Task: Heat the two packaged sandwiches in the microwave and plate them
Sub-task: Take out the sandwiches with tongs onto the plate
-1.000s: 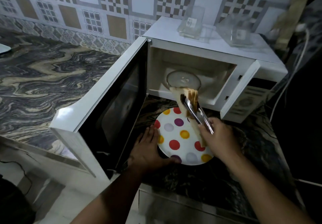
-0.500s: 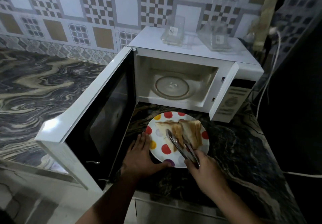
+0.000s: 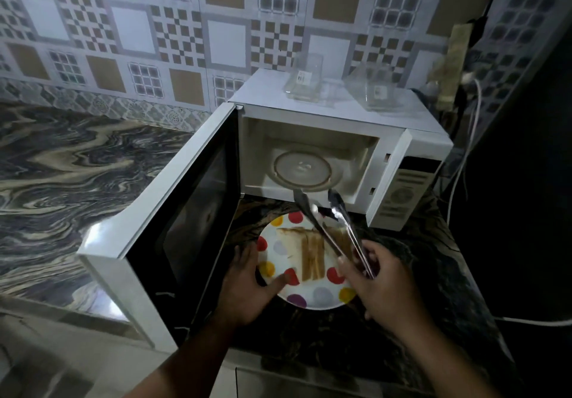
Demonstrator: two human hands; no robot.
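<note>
No text can be read anywhere. On top of the microwave (image 3: 340, 112), two clear plastic containers each carry a small white sticker (image 3: 299, 78), its print too blurred to make out. The microwave's control panel (image 3: 402, 194) on its right front shows only indistinct markings.

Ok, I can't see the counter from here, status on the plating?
Left hand steadying polka-dot plate. Right hand holds metal tongs, tips open, empty. Toasted sandwiches on plate. White microwave empty, door open. Nothing blocking.

Tongs (image 3: 334, 230) hide part of right sandwich (image 3: 340, 238).
</note>
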